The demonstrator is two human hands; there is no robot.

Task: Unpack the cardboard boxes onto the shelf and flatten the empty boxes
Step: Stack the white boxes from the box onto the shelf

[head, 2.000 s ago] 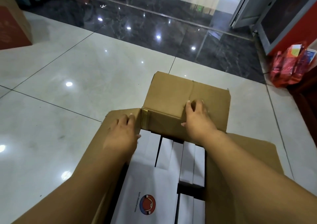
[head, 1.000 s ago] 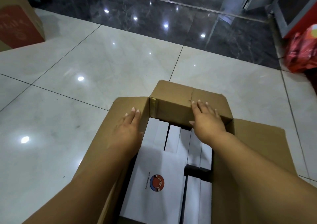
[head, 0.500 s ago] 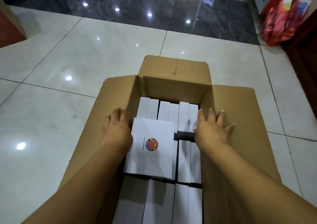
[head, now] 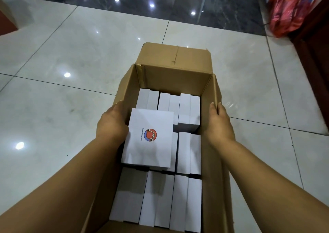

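Both hands grip the open box [head: 175, 75] by its side walls: left hand [head: 111, 124], right hand [head: 219, 124], white packs [head: 188, 150] between them

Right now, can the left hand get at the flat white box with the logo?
Probably yes. The left hand is at the cardboard box's left wall beside the logo box, which lies uncovered on top of the upright white boxes.
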